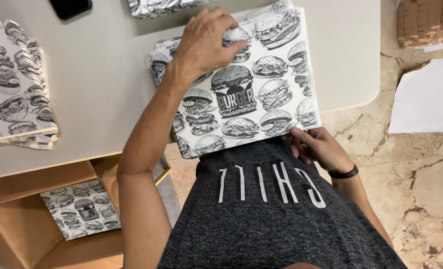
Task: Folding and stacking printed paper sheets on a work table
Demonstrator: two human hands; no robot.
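Squarely at the near edge of the white table [97,79] lies a stack of printed paper sheets [261,94], white with black drawings of burgers, its near corner hanging just over the table's rim toward the person's grey shirt [281,219]. On top of the stack's far left part rests the left hand [206,42], palm down, its fingers [236,47] curled together and pressing on the top sheet. At the stack's near right corner sits the right hand [318,147], a dark band on its wrist; its fingers [298,137] pinch the edge of the sheets.

Further left on the table lies a second pile of the same burger paper [14,84], well apart from the first. A dark flat object [71,7] sits at the far edge, with more of the printed paper just right of it. Below the table on the left, an open cardboard box [27,229] holds another printed sheet [79,209]. To the right, a white sheet [428,99] lies on the marble floor [415,189].
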